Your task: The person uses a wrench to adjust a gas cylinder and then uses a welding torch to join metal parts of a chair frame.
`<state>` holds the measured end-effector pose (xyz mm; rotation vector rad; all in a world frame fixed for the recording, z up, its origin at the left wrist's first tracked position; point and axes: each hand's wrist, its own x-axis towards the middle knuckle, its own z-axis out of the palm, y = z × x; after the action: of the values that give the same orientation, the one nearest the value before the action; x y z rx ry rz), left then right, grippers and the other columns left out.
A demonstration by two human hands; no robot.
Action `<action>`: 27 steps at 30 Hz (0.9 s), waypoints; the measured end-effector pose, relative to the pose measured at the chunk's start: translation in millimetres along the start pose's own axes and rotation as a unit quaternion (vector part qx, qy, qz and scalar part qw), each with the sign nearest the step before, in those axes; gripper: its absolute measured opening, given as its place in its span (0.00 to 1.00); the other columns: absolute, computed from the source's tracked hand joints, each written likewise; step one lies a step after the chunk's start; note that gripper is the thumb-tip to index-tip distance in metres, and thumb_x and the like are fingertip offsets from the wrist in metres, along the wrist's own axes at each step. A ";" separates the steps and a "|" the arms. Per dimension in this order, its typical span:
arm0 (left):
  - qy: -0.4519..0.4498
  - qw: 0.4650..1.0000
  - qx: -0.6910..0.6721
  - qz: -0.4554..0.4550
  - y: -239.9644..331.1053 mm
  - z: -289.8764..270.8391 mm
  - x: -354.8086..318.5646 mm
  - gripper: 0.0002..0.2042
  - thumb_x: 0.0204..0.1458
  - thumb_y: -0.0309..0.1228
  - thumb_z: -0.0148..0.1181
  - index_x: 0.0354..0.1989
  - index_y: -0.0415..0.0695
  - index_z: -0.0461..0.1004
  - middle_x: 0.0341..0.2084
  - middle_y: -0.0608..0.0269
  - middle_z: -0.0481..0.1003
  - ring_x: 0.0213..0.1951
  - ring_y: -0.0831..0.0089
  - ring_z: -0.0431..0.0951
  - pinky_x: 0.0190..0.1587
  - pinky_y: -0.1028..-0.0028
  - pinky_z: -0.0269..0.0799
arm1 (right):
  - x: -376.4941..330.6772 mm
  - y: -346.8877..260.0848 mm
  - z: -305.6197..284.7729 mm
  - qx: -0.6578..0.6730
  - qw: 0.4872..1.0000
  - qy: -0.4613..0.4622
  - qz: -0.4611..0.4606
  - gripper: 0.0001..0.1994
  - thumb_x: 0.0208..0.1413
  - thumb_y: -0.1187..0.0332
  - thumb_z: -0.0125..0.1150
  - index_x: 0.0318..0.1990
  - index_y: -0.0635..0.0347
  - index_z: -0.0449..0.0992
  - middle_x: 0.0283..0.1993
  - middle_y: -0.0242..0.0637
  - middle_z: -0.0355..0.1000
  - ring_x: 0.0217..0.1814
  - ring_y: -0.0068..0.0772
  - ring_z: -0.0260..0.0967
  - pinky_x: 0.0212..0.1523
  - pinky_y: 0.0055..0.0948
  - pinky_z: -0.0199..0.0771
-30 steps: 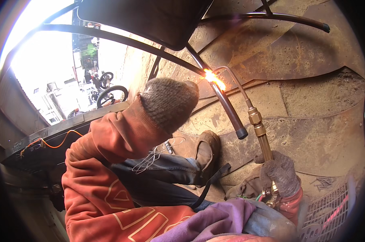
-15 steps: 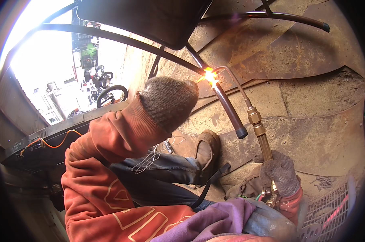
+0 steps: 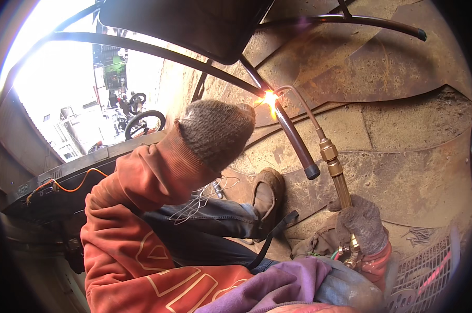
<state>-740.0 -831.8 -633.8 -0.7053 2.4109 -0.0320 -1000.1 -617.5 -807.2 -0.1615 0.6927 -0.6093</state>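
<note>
My right hand (image 3: 365,225), in a grey knit glove, is closed around the brass handle of a gas torch (image 3: 330,154). The torch's bent copper tube curves up and left to a bright flame at a joint between dark metal tubes. One tube (image 3: 296,138) runs down from the joint to a black end cap; another tube (image 3: 157,49) comes in from the upper left. My left hand (image 3: 217,133), gloved too, is closed just left of the flame. A thin wire (image 3: 259,102) pokes out of it toward the joint; its fingertips are mostly hidden behind the glove's back.
A dark flat panel (image 3: 184,26) sits above the tubes. Loose wire loops (image 3: 202,203) hang over my leg near a shoe (image 3: 267,195). Several nails (image 3: 417,236) lie by a plastic crate (image 3: 421,276). Worn metal sheets (image 3: 403,125) cover the ground; a motorcycle (image 3: 142,122) stands outside.
The glow at the joint has shrunk a little and now trails below it. My left hand has shifted very slightly left; the torch holds its place.
</note>
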 end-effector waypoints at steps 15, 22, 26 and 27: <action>0.018 1.000 -0.009 0.008 0.4 -0.5 0.2 0.10 0.56 0.25 0.55 0.44 0.35 0.74 0.21 0.51 0.77 0.27 0.52 0.82 0.30 0.57 0.76 | 0.1 0.7 -0.5 0.008 1.000 0.000 0.006 0.16 0.68 0.66 0.55 0.54 0.71 0.73 0.26 0.32 0.72 0.27 0.20 0.68 0.28 0.23 0.69; 0.031 0.999 0.012 0.023 1.3 2.6 -0.8 0.08 0.55 0.25 0.54 0.42 0.35 0.73 0.20 0.50 0.76 0.26 0.51 0.81 0.30 0.56 0.76 | 1.3 0.7 -0.1 -0.018 1.000 0.004 -0.006 0.13 0.68 0.67 0.57 0.52 0.69 0.74 0.27 0.31 0.72 0.27 0.20 0.68 0.28 0.23 0.69; 0.010 1.000 -0.021 0.002 3.9 -3.8 5.2 0.08 0.55 0.25 0.55 0.41 0.35 0.74 0.19 0.50 0.76 0.26 0.51 0.81 0.29 0.57 0.76 | 0.9 1.4 -0.2 -0.023 1.000 0.008 -0.012 0.12 0.68 0.67 0.56 0.51 0.68 0.74 0.27 0.31 0.73 0.27 0.20 0.68 0.28 0.23 0.68; 0.005 1.000 -0.027 -0.003 3.4 -3.9 5.8 0.08 0.55 0.25 0.55 0.40 0.35 0.74 0.19 0.50 0.76 0.26 0.51 0.81 0.29 0.57 0.76 | 0.6 0.9 -0.1 -0.026 1.000 0.007 -0.014 0.12 0.68 0.67 0.56 0.51 0.68 0.74 0.27 0.31 0.73 0.27 0.20 0.68 0.28 0.23 0.68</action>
<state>-747.7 -832.3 -634.5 -0.7381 2.4274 0.0281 -999.3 -617.1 -807.9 -0.2149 0.7217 -0.6196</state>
